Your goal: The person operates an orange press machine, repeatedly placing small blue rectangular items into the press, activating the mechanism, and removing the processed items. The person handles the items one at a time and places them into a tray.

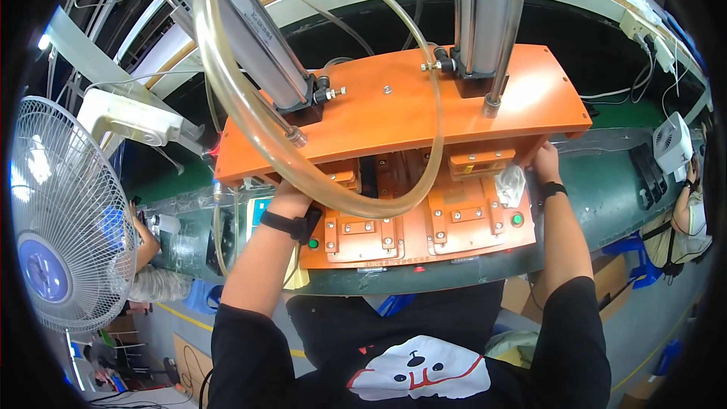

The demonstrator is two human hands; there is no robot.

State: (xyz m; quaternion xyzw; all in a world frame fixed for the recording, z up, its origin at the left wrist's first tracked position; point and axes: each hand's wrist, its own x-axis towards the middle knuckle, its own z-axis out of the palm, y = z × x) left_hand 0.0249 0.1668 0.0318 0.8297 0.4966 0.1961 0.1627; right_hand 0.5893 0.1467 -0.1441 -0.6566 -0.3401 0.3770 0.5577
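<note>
An orange pneumatic press (388,91) stands on the bench before me, with two grey air cylinders on its top plate. My right hand (544,162) is at its right side, fingers curled against the upright under the top plate; the fingertips are partly hidden. My left hand (291,195) reaches under the top plate's left front, behind a clear hose (333,195), so its fingers do not show. Between my arms lies the orange base with two raised fixture blocks (463,214). A green button (517,219) sits at its right corner, another (313,243) at its left.
A crumpled white cloth (510,185) lies beside the right fixture. At far left stands a large fan (68,212); a small white fan (672,144) is at right. The green bench (598,197) runs across. Other people sit at both ends.
</note>
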